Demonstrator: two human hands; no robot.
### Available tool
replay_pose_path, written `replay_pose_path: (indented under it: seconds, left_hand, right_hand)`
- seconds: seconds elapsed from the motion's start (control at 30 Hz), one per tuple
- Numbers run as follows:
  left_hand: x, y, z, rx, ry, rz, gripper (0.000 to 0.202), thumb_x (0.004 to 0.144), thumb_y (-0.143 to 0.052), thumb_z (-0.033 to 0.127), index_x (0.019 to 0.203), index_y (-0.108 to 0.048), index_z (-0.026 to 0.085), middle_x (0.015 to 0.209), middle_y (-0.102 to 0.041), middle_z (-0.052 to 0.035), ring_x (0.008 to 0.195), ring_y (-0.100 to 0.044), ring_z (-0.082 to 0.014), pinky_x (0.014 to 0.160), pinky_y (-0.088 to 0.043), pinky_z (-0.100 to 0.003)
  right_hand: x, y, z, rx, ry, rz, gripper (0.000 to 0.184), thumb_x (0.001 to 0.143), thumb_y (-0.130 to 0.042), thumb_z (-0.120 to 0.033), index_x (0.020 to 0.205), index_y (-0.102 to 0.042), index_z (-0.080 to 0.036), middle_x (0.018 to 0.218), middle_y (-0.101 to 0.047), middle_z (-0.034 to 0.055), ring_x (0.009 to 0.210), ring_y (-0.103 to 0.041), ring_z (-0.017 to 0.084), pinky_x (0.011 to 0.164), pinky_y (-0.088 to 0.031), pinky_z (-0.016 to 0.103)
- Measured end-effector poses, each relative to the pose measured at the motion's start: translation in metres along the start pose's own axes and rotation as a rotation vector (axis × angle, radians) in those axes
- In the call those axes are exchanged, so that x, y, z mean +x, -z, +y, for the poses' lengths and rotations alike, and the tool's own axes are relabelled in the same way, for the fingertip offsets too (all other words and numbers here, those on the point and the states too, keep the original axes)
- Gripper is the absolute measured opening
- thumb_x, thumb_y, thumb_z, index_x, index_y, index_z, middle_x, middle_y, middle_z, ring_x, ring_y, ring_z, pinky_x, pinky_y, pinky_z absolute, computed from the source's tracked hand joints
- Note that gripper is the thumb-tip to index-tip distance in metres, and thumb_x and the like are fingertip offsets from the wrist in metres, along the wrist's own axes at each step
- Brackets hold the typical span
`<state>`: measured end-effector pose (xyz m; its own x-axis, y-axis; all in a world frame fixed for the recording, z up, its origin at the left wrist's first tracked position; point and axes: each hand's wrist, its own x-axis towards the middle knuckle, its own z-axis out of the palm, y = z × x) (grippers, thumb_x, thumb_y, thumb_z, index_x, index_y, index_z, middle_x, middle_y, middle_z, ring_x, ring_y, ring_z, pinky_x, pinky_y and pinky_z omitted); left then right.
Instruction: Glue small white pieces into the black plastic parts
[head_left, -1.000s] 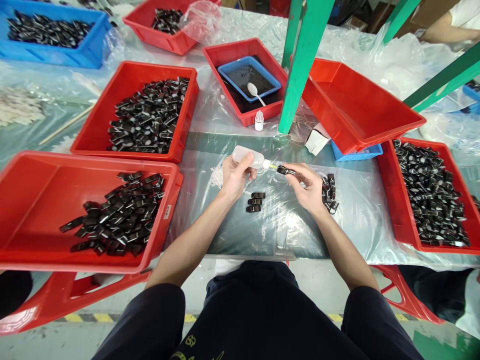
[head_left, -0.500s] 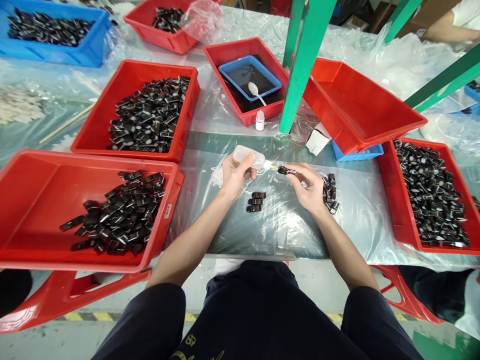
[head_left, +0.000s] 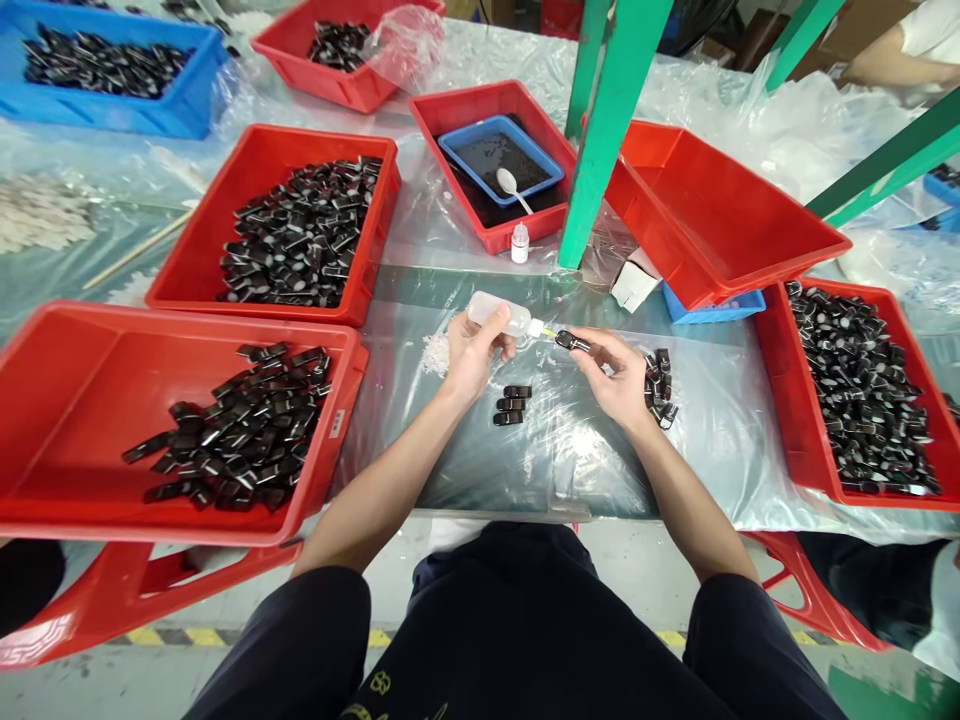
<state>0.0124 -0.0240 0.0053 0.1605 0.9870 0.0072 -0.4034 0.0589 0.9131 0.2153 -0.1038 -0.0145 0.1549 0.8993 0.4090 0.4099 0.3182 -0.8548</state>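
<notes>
My left hand [head_left: 472,350] is closed round a translucent squeeze bottle [head_left: 499,312] lying sideways, its thin yellowish tip [head_left: 550,333] pointing right. That tip meets or nearly touches a small glossy black part [head_left: 572,341], pinched between the thumb and fingers of my right hand [head_left: 615,370]. Below and between my hands, three black parts [head_left: 511,404] lie in a short column on the plastic sheet. More black parts [head_left: 660,390] sit in a loose group just right of my right hand, partly hidden by it.
Red bins [head_left: 341,440] of black parts stand left, with another red bin [head_left: 795,440] at right. Ahead, a green post [head_left: 600,150] rises beside a small white bottle [head_left: 520,243] and a blue tray [head_left: 555,160] with a spoon [head_left: 508,182]. A tilted red bin [head_left: 720,220] rests behind.
The black part in my right hand has turned slightly, so more of its face shows. My left hand and the bottle have shifted very slightly right.
</notes>
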Motion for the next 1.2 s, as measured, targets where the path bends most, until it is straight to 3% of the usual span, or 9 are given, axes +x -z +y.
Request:
replay_pose_path:
  seconds: [0.3, 0.47, 0.6, 0.77, 0.9, 1.1, 1.2]
  left_hand:
    - [0.007, 0.004, -0.007, -0.034, 0.088, 0.118, 0.055, 0.075, -0.095, 0.070, 0.074, -0.070, 0.021, 0.054, -0.056, 0.0022, 0.044, -0.053, -0.0122, 0.042, -0.037, -0.027]
    - [0.013, 0.007, -0.003, -0.089, 0.120, 0.196, 0.055, 0.082, -0.091, 0.073, 0.075, -0.068, 0.023, 0.055, -0.056, 0.0036, 0.044, -0.052, -0.0106, 0.043, -0.038, -0.028]
    - [0.013, 0.005, 0.000, -0.072, 0.134, 0.195, 0.057, 0.083, -0.089, 0.075, 0.074, -0.065, 0.024, 0.055, -0.055, 0.0032, 0.044, -0.052, -0.0108, 0.043, -0.036, -0.029]
    - [0.011, 0.004, -0.003, -0.056, 0.114, 0.165, 0.057, 0.081, -0.089, 0.076, 0.075, -0.065, 0.024, 0.056, -0.056, 0.0023, 0.045, -0.050, -0.0117, 0.043, -0.036, -0.030]
    - [0.011, 0.007, -0.005, -0.063, 0.110, 0.160, 0.057, 0.083, -0.088, 0.076, 0.076, -0.065, 0.025, 0.056, -0.055, 0.0021, 0.046, -0.052, -0.0123, 0.043, -0.037, -0.030]
    - [0.012, 0.007, -0.004, -0.064, 0.113, 0.167, 0.055, 0.083, -0.088, 0.075, 0.077, -0.067, 0.024, 0.057, -0.055, 0.0021, 0.046, -0.052, -0.0119, 0.044, -0.038, -0.030]
    - [0.011, 0.006, -0.004, -0.063, 0.109, 0.157, 0.056, 0.084, -0.087, 0.076, 0.077, -0.069, 0.024, 0.059, -0.057, 0.0011, 0.047, -0.051, -0.0121, 0.043, -0.038, -0.030]
  right_hand:
    - [0.001, 0.000, 0.009, -0.024, -0.099, 0.010, 0.033, 0.102, -0.078, -0.051, 0.122, -0.087, -0.026, 0.112, -0.087, 0.0059, 0.070, -0.064, 0.015, 0.061, -0.051, 0.030]
    - [-0.002, -0.003, 0.012, -0.151, -0.062, -0.243, 0.031, 0.107, -0.077, -0.050, 0.125, -0.087, -0.027, 0.104, -0.087, 0.0049, 0.074, -0.070, 0.019, 0.073, -0.059, 0.035]
    - [-0.010, -0.018, 0.009, -0.374, 0.096, -0.444, 0.022, 0.113, -0.068, -0.032, 0.127, -0.084, -0.027, 0.111, -0.087, 0.0085, 0.099, -0.075, 0.028, 0.094, -0.063, 0.044]
    - [-0.011, -0.030, 0.005, -0.463, 0.183, -0.559, 0.024, 0.115, -0.064, -0.030, 0.126, -0.084, -0.024, 0.119, -0.086, 0.0118, 0.113, -0.071, 0.031, 0.100, -0.062, 0.047]
    - [0.003, 0.002, 0.003, -0.475, 0.139, -0.508, 0.023, 0.113, -0.069, -0.038, 0.123, -0.085, -0.024, 0.121, -0.085, 0.0112, 0.113, -0.074, 0.032, 0.099, -0.061, 0.048]
    - [0.024, 0.093, 0.001, -0.744, -0.281, -0.306, 0.013, 0.102, -0.075, -0.035, 0.098, -0.082, -0.025, 0.093, -0.084, 0.0065, 0.082, -0.075, 0.025, 0.078, -0.052, 0.037]
    - [0.024, 0.119, 0.006, -0.850, -0.480, -0.326, 0.013, 0.090, -0.084, -0.037, 0.094, -0.080, -0.025, 0.085, -0.079, 0.0032, 0.076, -0.072, 0.024, 0.070, -0.047, 0.034]
